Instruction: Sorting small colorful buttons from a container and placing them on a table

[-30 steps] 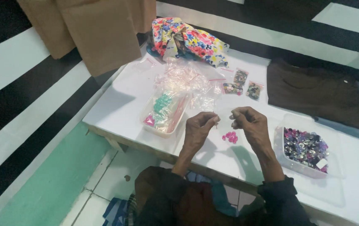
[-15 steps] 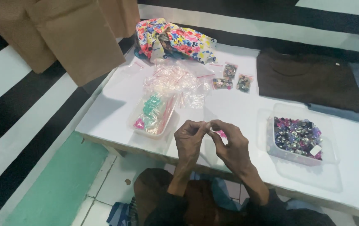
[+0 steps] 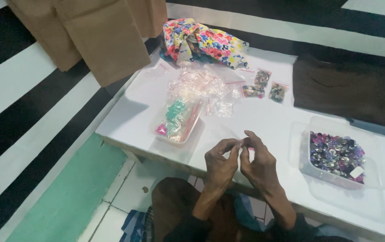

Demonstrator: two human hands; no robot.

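floral cloth (image 3: 206, 42), brown cloth (image 3: 349, 87), bead tub (image 3: 336, 154)

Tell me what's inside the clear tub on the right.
The clear tub holds a heap of small purple, pink and silvery pieces with a white tag; lower layers are hidden.

1. Low white table (image 3: 264, 121), set over pale floor tiles (image 3: 125, 197).
2. Left of table: green floor strip (image 3: 62, 201), then black and white stripes (image 3: 31, 121).
3. Beyond table: same stripes, brown cloth (image 3: 98, 36) hanging.
4. Dim, even light.
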